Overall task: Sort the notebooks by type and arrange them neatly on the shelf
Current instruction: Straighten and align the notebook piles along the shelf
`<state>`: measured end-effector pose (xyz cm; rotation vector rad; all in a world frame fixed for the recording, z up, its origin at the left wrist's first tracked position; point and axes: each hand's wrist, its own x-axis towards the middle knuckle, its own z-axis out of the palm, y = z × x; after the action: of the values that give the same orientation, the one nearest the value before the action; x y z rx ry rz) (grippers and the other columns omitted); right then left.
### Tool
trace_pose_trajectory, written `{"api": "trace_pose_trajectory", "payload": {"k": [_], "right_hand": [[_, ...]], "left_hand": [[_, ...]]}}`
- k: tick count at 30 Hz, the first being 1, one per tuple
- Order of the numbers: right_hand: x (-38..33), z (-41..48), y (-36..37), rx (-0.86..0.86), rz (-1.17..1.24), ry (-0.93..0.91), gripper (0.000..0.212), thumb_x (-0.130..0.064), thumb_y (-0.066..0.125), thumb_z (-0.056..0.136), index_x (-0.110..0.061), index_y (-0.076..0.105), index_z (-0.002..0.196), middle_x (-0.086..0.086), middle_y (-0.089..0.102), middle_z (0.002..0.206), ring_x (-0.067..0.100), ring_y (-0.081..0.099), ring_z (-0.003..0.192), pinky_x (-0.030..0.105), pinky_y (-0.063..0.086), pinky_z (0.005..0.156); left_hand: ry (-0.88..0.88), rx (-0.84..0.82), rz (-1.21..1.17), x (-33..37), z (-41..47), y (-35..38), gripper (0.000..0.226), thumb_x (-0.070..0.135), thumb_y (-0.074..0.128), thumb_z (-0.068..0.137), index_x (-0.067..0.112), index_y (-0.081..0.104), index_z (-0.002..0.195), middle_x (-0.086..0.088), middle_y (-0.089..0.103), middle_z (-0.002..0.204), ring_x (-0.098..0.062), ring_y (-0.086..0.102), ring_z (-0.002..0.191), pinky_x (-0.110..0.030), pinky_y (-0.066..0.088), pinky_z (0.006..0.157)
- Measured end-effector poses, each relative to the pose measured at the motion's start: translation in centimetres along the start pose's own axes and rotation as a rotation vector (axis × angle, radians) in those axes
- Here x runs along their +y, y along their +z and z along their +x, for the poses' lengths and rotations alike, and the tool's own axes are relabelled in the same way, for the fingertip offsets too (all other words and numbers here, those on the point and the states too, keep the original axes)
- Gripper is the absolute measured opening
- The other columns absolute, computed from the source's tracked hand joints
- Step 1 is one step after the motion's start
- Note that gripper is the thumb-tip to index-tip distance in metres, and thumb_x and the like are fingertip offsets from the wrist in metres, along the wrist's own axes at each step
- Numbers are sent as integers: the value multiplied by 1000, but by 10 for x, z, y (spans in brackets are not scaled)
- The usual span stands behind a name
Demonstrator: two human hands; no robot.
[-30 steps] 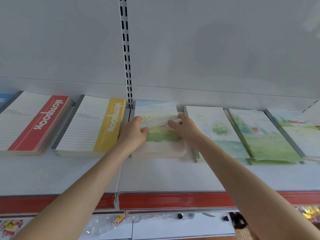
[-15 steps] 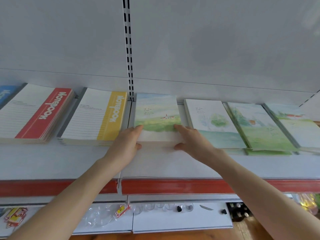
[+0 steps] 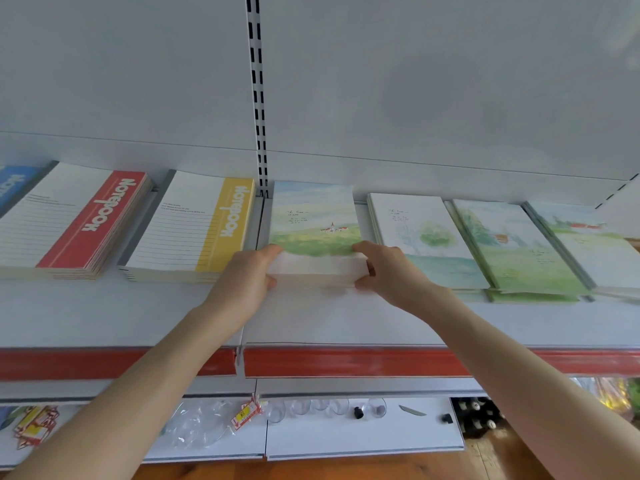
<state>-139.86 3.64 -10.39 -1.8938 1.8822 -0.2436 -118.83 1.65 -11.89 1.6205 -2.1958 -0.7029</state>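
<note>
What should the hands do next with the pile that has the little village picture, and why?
Probably nudge the village-picture pile gently until its front edge lines up with the yellow notebooks beside it. The left hand and right hand each pinch a front corner, the pile lies flat on the shelf, and its front edge looks blurred, so it may not be settled.

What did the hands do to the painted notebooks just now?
Both hands slid from the middle of the cover toward the person, to the near corners. The left hand and right hand now pinch the painted stack, fingers on top, thumbs at the front edge. The red stack, yellow stack and the stacks on the right stayed put.
</note>
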Motion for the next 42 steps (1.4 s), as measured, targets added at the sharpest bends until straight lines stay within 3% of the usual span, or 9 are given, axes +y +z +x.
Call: {"api": "trace_pose_trajectory", "payload": {"k": [6, 9, 12, 15, 22, 26, 30, 34, 42], "right_hand": [[1, -1, 5, 40, 23, 4, 53, -7, 61, 85, -13, 42, 135, 9, 53, 91, 25, 48, 80, 27, 36, 67], [0, -2, 4, 34, -3, 1, 53, -8, 60, 86, -12, 41, 135, 7, 49, 87, 25, 47, 78, 29, 37, 67], [-2, -3, 5, 10, -113, 3, 50, -10, 59, 87, -10, 39, 133, 17, 58, 94, 33, 55, 88, 37, 44, 72], [-3, -1, 8, 25, -243, -21, 41, -8, 56, 89, -6, 40, 126, 20, 61, 97, 37, 56, 91, 36, 41, 68], [0, -2, 12, 59, -255, -55, 37, -2, 49, 90, -7, 42, 126, 19, 62, 92, 33, 51, 79, 31, 34, 61], [1, -2, 12, 60, -224, -52, 39, -2, 49, 90, -8, 42, 128, 19, 62, 94, 34, 56, 87, 33, 38, 64], [0, -2, 12, 43, -190, -39, 40, -3, 50, 90, -9, 42, 129, 18, 62, 96, 35, 56, 90, 36, 43, 68], [-1, -2, 10, 36, -154, -16, 42, -4, 53, 89, -10, 43, 129, 17, 63, 98, 35, 56, 92, 37, 45, 72], [-1, -4, 7, 41, -81, -12, 36, -1, 55, 85, -10, 52, 119, 5, 47, 68, 28, 47, 70, 37, 43, 62]], "left_hand": [[-25, 38, -28, 3, -3, 2, 51, -2, 53, 90, 11, 42, 138, -19, 53, 130, -28, 53, 116, -26, 36, 95], [1, 23, 21, 3, -3, 3, 46, -3, 51, 90, 6, 45, 135, -22, 58, 118, -29, 56, 106, -32, 41, 90], [19, -11, 57, 2, -3, 3, 43, -2, 54, 89, 4, 45, 131, -18, 60, 98, -25, 55, 88, -36, 45, 82], [30, 7, 58, -1, -4, 4, 47, -3, 50, 90, 8, 43, 135, -10, 55, 90, -18, 50, 80, -30, 43, 78], [4, 28, 27, -3, -3, 6, 49, -3, 50, 90, 10, 42, 137, -17, 59, 101, -20, 52, 86, -32, 44, 83], [-3, 44, 13, -3, -2, 6, 48, -5, 49, 91, 9, 43, 137, -19, 59, 111, -26, 58, 99, -30, 42, 85], [-10, 46, -18, -3, -2, 7, 49, -5, 47, 91, 10, 43, 137, -19, 59, 111, -18, 54, 91, -28, 42, 82], [-12, 64, -38, -3, -1, 6, 51, -6, 50, 90, 11, 43, 138, -16, 59, 117, -22, 58, 101, -20, 35, 79], [4, -2, 4, -4, -1, 2, 48, -4, 51, 90, 9, 44, 136, -18, 59, 117, -27, 56, 104, -21, 35, 81]]}}
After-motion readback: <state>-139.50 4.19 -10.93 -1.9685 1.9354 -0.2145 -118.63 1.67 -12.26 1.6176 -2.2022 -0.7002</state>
